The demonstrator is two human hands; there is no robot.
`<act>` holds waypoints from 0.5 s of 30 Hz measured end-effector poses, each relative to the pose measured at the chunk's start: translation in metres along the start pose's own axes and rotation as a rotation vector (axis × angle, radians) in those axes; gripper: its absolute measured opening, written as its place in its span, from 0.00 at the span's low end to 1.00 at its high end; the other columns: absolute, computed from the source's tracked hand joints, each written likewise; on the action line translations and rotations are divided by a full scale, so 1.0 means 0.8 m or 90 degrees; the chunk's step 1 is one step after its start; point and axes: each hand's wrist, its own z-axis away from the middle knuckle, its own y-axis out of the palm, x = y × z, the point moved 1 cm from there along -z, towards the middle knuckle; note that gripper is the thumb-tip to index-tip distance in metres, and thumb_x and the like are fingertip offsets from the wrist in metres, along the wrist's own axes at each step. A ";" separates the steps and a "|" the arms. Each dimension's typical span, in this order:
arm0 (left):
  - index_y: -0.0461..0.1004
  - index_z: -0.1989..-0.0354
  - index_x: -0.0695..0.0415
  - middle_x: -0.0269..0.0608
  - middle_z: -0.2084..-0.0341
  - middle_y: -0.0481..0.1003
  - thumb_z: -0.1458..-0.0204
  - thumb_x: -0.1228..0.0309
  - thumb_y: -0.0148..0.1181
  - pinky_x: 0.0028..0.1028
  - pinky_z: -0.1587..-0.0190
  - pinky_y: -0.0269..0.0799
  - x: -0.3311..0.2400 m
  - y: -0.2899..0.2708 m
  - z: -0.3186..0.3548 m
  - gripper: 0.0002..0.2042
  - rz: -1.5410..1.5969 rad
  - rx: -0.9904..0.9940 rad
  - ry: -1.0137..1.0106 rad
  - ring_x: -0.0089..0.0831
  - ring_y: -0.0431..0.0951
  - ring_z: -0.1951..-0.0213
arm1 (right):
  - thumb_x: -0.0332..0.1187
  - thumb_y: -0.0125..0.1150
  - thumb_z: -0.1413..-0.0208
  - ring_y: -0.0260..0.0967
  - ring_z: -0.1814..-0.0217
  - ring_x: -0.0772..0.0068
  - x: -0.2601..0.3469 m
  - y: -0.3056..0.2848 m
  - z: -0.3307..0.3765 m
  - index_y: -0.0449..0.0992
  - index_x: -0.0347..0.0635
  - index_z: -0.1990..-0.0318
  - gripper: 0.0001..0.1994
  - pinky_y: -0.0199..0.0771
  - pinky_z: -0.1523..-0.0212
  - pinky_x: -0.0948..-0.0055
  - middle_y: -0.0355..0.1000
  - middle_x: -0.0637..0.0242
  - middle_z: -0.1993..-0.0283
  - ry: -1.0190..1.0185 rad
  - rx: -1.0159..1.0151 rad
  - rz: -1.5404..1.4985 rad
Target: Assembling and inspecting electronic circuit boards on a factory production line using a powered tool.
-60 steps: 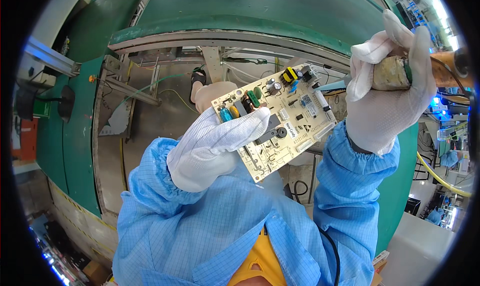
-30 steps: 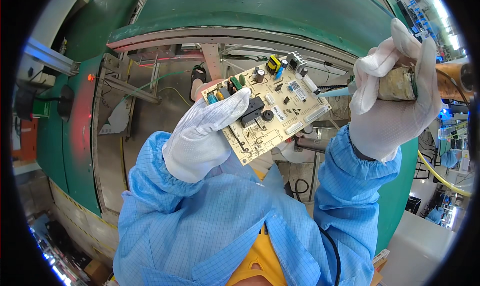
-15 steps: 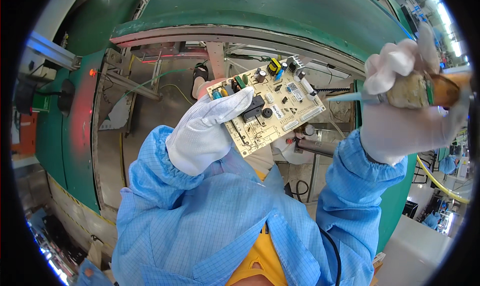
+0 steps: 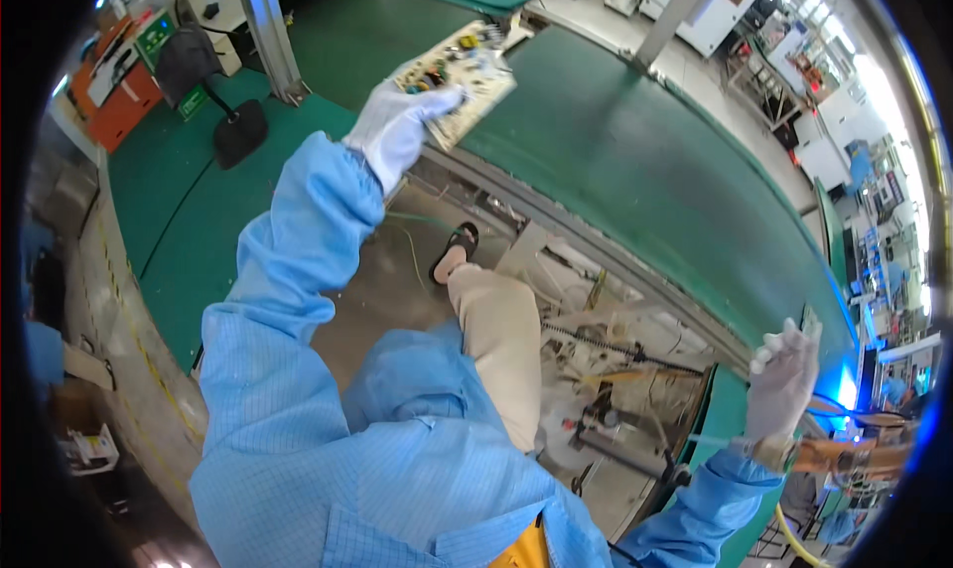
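The white-gloved left hand (image 4: 397, 131) pinches a beige, component-studded circuit board (image 4: 459, 71) by one edge, over the smooth green conveyor belt (image 4: 615, 161). The gloved right hand (image 4: 784, 389), fingers apparently spread, rests near a brown tool (image 4: 844, 459). The slick glove could let the rigid board slip.

A green conveyor belt (image 4: 635, 151) runs between both hands; an orange cabinet (image 4: 119, 96), perhaps, sits far left beyond them.

Electronics factory floor, green conveyor belt (image 4: 615, 141), blue cleanroom smock (image 4: 328, 369)
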 end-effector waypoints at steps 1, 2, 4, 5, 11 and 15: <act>0.68 0.48 0.68 0.44 0.56 0.77 0.50 0.76 0.62 0.25 0.51 0.73 0.001 -0.025 -0.022 0.21 -0.018 -0.059 0.042 0.29 0.78 0.59 | 0.49 0.49 0.37 0.67 0.69 0.75 -0.005 -0.005 -0.010 0.70 0.39 0.51 0.21 0.66 0.71 0.78 0.70 0.67 0.65 0.016 -0.032 0.052; 0.70 0.49 0.67 0.44 0.58 0.77 0.52 0.76 0.63 0.25 0.52 0.74 0.003 -0.052 -0.042 0.20 -0.038 -0.120 0.083 0.28 0.79 0.60 | 0.47 0.51 0.37 0.67 0.69 0.76 -0.014 -0.013 -0.022 0.70 0.40 0.51 0.19 0.66 0.70 0.78 0.71 0.67 0.64 0.034 -0.063 0.100; 0.71 0.49 0.65 0.44 0.60 0.78 0.55 0.73 0.67 0.25 0.54 0.74 0.005 -0.099 -0.081 0.23 -0.188 -0.263 0.148 0.27 0.79 0.60 | 0.50 0.52 0.39 0.67 0.68 0.77 -0.019 -0.048 -0.049 0.70 0.39 0.52 0.21 0.65 0.69 0.79 0.70 0.67 0.65 0.064 -0.064 0.166; 0.71 0.49 0.64 0.44 0.59 0.78 0.55 0.72 0.66 0.25 0.54 0.73 0.006 -0.137 -0.102 0.23 -0.373 -0.351 0.133 0.28 0.79 0.59 | 0.50 0.53 0.40 0.67 0.68 0.78 -0.023 -0.060 -0.063 0.71 0.39 0.53 0.21 0.65 0.68 0.79 0.71 0.67 0.65 0.071 -0.061 0.183; 0.65 0.41 0.59 0.52 0.48 0.72 0.58 0.66 0.64 0.32 0.42 0.65 0.005 -0.277 -0.145 0.32 -0.725 -0.465 0.045 0.44 0.71 0.45 | 0.48 0.58 0.41 0.71 0.71 0.78 -0.046 -0.162 -0.140 0.70 0.39 0.60 0.19 0.67 0.72 0.80 0.73 0.65 0.69 0.013 -0.238 0.393; 0.61 0.38 0.59 0.52 0.44 0.68 0.59 0.67 0.63 0.32 0.39 0.64 0.026 -0.260 -0.150 0.35 -0.833 -0.391 0.045 0.45 0.69 0.43 | 0.43 0.61 0.47 0.73 0.62 0.59 -0.043 -0.239 -0.175 0.73 0.36 0.56 0.19 0.73 0.57 0.66 0.76 0.54 0.64 -0.100 -0.403 0.967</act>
